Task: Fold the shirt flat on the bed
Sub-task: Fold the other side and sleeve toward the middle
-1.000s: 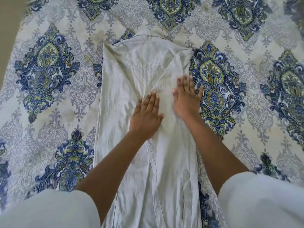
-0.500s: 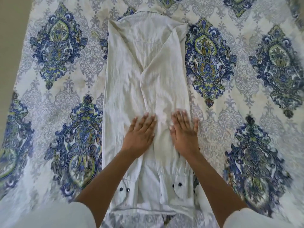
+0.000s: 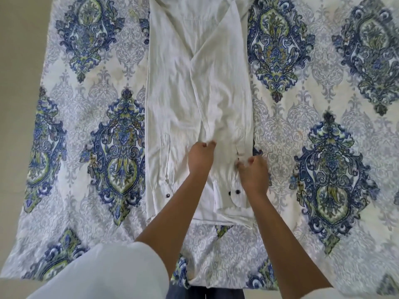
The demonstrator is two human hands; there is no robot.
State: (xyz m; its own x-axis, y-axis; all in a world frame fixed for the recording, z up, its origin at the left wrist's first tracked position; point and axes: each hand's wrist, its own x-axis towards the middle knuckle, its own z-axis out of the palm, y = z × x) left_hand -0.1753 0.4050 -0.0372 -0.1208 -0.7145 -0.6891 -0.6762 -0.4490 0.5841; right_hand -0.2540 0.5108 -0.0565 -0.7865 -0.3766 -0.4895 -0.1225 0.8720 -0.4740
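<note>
A white shirt [image 3: 183, 87] lies lengthwise on the bed, its sides and sleeves folded in over the back, cuffs with dark buttons near the lower hem. My left hand [image 3: 199, 158] rests on the shirt's lower middle with fingers curled, pinching a fold of cloth. My right hand [image 3: 253, 173] sits just to the right, over the right sleeve's cuff, its fingers also curled into the cloth. The shirt's collar end runs out of view at the top.
The bed cover [image 3: 302, 126] is white with blue and green medallions and spreads widely on both sides of the shirt. Its left edge meets a beige floor [image 3: 17, 83]. My white sleeves fill the bottom corners.
Both hands slid down the shirt toward the hem, from flat palms to curled fingers gripping cloth. The view shifted so the lower hem and the bed's near edge show.
</note>
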